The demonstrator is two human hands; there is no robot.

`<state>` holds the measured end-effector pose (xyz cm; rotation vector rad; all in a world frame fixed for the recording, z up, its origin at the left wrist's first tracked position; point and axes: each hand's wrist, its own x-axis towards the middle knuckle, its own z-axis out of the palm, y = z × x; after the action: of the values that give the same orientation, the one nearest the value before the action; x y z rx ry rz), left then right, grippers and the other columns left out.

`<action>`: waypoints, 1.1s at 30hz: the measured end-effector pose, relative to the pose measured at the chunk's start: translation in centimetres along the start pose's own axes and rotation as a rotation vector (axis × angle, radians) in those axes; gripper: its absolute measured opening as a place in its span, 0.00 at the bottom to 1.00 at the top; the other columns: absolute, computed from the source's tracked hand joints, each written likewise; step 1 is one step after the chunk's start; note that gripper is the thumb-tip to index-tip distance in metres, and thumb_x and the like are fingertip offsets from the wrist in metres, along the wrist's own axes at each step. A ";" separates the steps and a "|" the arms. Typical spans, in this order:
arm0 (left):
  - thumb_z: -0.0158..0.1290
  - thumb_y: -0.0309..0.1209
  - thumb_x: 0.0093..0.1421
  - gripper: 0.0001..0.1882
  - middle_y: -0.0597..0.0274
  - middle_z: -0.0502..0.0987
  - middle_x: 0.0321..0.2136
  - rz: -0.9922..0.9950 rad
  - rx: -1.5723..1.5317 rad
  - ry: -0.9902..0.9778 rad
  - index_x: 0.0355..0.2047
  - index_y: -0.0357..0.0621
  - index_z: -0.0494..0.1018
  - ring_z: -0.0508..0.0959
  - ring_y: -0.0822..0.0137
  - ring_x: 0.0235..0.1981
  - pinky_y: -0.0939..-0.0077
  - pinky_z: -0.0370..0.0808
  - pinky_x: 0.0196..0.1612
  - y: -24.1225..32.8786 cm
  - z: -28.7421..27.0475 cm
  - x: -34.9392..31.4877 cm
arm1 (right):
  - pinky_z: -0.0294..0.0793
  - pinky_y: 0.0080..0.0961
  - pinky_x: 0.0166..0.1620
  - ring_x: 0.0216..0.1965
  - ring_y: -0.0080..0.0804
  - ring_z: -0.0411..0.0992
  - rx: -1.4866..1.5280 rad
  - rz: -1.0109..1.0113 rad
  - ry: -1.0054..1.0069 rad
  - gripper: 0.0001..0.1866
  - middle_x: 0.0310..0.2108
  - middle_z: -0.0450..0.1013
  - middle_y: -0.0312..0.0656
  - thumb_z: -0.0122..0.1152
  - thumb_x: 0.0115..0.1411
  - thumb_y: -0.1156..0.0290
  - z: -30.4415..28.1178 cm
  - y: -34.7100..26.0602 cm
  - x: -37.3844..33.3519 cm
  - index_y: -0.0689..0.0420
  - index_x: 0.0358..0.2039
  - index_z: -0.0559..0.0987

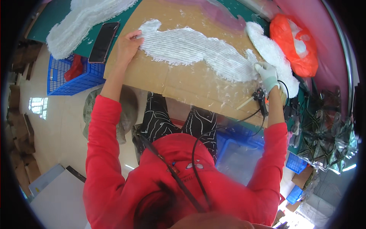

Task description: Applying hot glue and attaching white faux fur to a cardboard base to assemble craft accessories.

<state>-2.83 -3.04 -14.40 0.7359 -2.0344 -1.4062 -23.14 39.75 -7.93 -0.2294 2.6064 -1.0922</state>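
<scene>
1. Head view: a white striped cloth piece [198, 49] with fuzzy edges lies spread on a cardboard sheet [152, 78], on top of the green surface [40, 28].
2. Left hand [129, 46], bare, is at the cloth's left end. Its grip is partly curled, fingertips on the edge; we cannot tell whether cloth is pinched between them.
3. Right hand [268, 76], in a pale glove, is at the right end, thumb beside the fuzzy tip. Its grip looks nearly closed, but the fingers' undersides are hidden, so we cannot confirm a hold.
4. Handling, we judge: light, soft, floppy, likely to shed, not slippery. A lifted middle would probably sag; we favour both ends, pinched inside the loose fringe.
5. Nearby we note a fluffy white piece [272, 51] and an orange-red bag [282, 30] beyond the right hand.
</scene>
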 end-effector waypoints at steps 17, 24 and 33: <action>0.59 0.21 0.44 0.17 0.64 0.74 0.25 -0.039 -0.077 -0.017 0.38 0.32 0.74 0.70 0.78 0.24 0.85 0.68 0.26 -0.6 0.2 0.4 | 0.66 0.19 0.20 0.17 0.20 0.68 -0.020 0.016 -0.019 0.11 0.19 0.72 0.36 0.60 0.51 0.66 0.3 0.6 0.8 0.61 0.30 0.78; 0.59 0.20 0.44 0.17 0.64 0.74 0.25 0.000 -0.030 0.004 0.37 0.32 0.74 0.70 0.79 0.24 0.87 0.68 0.27 -0.3 0.3 0.3 | 0.65 0.19 0.19 0.16 0.20 0.67 -0.073 0.043 -0.005 0.13 0.19 0.72 0.36 0.61 0.50 0.63 0.3 1.1 1.1 0.60 0.31 0.78; 0.59 0.22 0.46 0.17 0.64 0.75 0.30 -0.056 -0.025 -0.044 0.40 0.35 0.74 0.71 0.78 0.28 0.87 0.69 0.32 -1.0 0.0 0.6 | 0.65 0.17 0.18 0.16 0.19 0.67 -0.011 0.067 -0.011 0.12 0.19 0.73 0.35 0.61 0.50 0.64 0.6 0.6 0.5 0.59 0.32 0.78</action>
<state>-3.14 -3.72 -15.23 0.7630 -2.0404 -1.4885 -23.47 39.61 -8.82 -0.1489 2.5913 -1.0519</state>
